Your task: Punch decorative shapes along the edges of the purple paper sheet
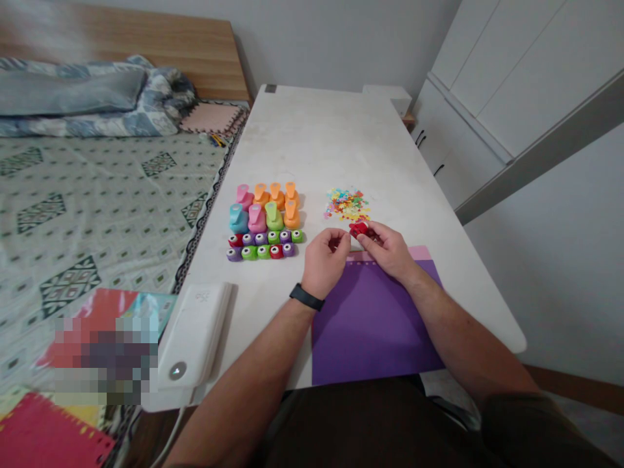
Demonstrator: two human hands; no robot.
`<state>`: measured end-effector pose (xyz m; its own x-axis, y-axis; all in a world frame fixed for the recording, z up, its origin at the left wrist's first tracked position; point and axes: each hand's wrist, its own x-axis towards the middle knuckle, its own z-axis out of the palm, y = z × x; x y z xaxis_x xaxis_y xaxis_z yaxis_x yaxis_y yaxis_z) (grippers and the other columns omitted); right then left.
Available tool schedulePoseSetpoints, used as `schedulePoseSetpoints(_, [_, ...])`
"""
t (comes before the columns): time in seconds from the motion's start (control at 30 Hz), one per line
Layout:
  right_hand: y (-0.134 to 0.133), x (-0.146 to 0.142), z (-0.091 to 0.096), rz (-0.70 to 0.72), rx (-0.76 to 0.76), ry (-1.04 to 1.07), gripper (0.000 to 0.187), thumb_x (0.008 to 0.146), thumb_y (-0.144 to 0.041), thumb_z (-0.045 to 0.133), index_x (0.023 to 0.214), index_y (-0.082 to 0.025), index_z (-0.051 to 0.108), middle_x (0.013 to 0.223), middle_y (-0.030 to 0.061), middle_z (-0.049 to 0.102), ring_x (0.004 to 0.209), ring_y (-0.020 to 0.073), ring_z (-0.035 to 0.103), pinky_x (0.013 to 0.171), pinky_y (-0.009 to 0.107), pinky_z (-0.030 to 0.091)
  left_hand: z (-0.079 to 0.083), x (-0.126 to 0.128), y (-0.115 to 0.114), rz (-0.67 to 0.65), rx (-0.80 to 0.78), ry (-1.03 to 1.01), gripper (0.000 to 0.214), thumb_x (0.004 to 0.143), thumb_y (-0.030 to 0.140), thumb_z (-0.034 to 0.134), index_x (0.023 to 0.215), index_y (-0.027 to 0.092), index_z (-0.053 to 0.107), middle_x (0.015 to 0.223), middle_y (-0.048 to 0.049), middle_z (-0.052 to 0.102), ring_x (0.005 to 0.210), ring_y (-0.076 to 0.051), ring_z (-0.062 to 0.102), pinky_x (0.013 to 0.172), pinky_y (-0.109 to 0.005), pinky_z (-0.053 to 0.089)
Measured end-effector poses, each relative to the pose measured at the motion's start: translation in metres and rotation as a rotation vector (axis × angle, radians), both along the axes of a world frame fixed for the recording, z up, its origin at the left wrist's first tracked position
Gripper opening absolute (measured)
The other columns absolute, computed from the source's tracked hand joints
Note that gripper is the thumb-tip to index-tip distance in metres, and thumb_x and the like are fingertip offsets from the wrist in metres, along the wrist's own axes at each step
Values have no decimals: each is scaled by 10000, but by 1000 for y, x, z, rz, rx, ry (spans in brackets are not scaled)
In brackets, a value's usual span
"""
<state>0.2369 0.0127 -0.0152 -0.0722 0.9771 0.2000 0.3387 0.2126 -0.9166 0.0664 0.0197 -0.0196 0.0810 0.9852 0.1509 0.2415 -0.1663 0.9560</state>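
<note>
My right hand (pixel 390 252) grips a small red craft punch (pixel 359 229) between thumb and fingers, above the far edge of a purple sheet of paper (pixel 375 318). Close to the punch's left side, my left hand (pixel 326 257) has thumb and fingertips pinched together; whatever is between them is too small or hidden to tell. The purple sheet has small punched holes along its far edge, and a pink sheet (pixel 421 253) sticks out beneath it. Just beyond my hands lies a heap of colourful paper cutouts (pixel 347 203).
Larger lever punches (pixel 256 219) and small punches (pixel 263 251) stand in rows left of my hands. A white power bank (pixel 195 335) with a cable lies at the table's (pixel 322 143) near left corner. Coloured paper (pixel 53 432) lies lower left, beside a bed (pixel 112 208).
</note>
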Motion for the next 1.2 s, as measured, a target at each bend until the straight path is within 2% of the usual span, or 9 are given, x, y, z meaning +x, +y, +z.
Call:
schedulePoseSetpoints(0.2, [1,2,0,-48,-77,106,366,907,-522,634,1097,-216,698,820,21,624,712,158,538,612,259,428,-12,-1,10,-52,-79,-73,280,944,408,587,994,156,697,849,-48,733,727,-143,652,638,-237,512])
schedulePoseSetpoints(0.33, [5,5,-3,-115,-75,163,364,882,-536,654,1063,-223,696,783,13,610,688,153,527,582,253,415,-25,1,15,-119,-144,-98,296,960,352,575,1146,156,694,950,-84,755,810,-171,713,649,-256,563])
schedulePoseSetpoints(0.43, [7,6,-5,-138,-95,192,351,876,-545,656,1026,-229,688,783,13,604,678,148,517,559,248,405,-28,3,14,-129,-218,-146,365,959,327,591,1274,149,636,1028,-115,750,829,-179,734,629,-261,593])
schedulePoseSetpoints(0.53, [7,7,-5,-145,-115,206,346,879,-548,649,1014,-230,674,772,4,592,643,131,488,524,235,380,-27,4,13,-150,-273,-165,427,956,351,603,1330,144,594,1023,-121,736,792,-172,736,589,-246,601])
schedulePoseSetpoints(0.7, [7,8,-7,-145,-152,235,383,866,-573,652,1043,-234,668,749,-7,580,589,115,454,466,224,337,-26,3,12,-189,-255,-179,287,950,359,601,1149,164,663,1018,-105,720,750,-154,713,553,-239,604])
schedulePoseSetpoints(0.83, [8,9,-9,-127,-175,243,381,876,-580,638,1050,-241,658,735,-15,576,555,100,444,441,219,320,-24,4,13,-178,-268,-186,243,941,348,607,1098,171,664,907,-71,696,696,-139,692,546,-233,600])
schedulePoseSetpoints(1.0, [8,10,-9,-111,-198,251,454,857,-636,635,1078,-240,640,692,-18,590,513,100,458,422,223,332,-17,6,13,-89,-302,-231,278,950,267,563,1203,159,605,989,-85,662,702,-134,686,527,-240,600])
schedulePoseSetpoints(1.2, [9,10,-11,-80,-227,250,445,889,-623,617,1050,-209,643,572,-38,584,418,87,465,397,218,335,-8,0,10,-5,-291,-229,280,935,254,589,1195,153,602,1051,-96,669,719,-123,686,515,-199,574])
